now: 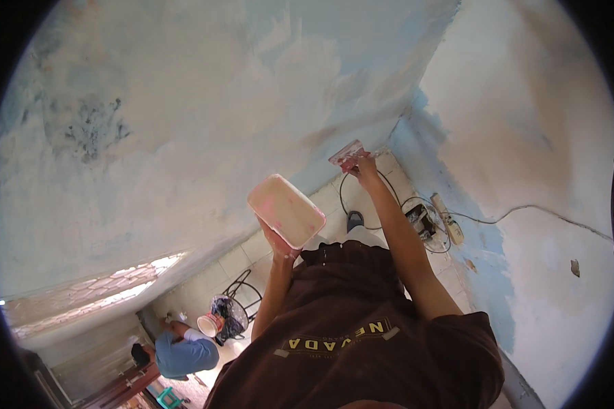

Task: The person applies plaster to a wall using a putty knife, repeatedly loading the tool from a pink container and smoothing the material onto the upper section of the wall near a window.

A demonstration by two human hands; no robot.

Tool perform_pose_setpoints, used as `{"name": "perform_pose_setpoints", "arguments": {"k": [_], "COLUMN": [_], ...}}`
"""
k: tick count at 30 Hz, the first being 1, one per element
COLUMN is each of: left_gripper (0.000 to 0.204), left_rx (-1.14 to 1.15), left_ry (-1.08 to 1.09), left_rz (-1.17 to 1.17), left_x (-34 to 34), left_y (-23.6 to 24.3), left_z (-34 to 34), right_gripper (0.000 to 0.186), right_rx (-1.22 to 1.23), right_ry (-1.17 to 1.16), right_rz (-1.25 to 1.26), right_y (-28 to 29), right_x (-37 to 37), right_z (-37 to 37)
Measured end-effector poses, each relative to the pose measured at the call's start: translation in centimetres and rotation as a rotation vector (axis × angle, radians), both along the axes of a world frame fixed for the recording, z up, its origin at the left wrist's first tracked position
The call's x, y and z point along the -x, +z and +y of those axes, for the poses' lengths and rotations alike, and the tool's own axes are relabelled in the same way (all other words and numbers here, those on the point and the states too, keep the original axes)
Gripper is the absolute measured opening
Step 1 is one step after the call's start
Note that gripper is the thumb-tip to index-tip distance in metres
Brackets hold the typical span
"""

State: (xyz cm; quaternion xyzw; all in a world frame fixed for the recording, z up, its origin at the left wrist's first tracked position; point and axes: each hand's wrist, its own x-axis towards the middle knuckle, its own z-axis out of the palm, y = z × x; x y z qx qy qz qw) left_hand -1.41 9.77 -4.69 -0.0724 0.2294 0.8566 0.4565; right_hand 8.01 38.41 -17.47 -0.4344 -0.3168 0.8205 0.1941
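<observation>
Patchy white-and-blue right wall (539,157), pale tiled floor (236,262), green stool (167,397)

A dark cable (341,198) loops across the pale tiled floor (235,261).

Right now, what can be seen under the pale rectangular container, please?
Under the container, part of the left hand shows, holding it. The rest of that hand, and whatever lies directly beneath, is covered.
</observation>
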Motion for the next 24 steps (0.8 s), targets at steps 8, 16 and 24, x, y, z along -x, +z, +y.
{"name": "perform_pose_setpoints", "arguments": {"k": [8, 16, 24], "left_gripper": [0.068, 0.066, 0.063], "left_rx": [0.013, -0.006, 0.153], "left_ry": [-0.007, 0.033, 0.106], "left_rz": [-0.135, -0.123, -0.056], "left_x": [-2.5, -2.8, -2.5], "left_y": [1.6, 2.2, 2.2], "left_z": [-0.6, -1.9, -3.9], "right_gripper": [0.012, 0.012, 0.018], "right_rx": [0.267, 0.087, 0.228], "right_ry": [-0.112, -0.308, -0.129], "right_rz": [0.190, 0.427, 0.083], "right_y": [2.1, 15.9, -7.3], "right_x": [8.0, 2.2, 1.3], "right_z": [0.0, 6.6, -2.3]}}
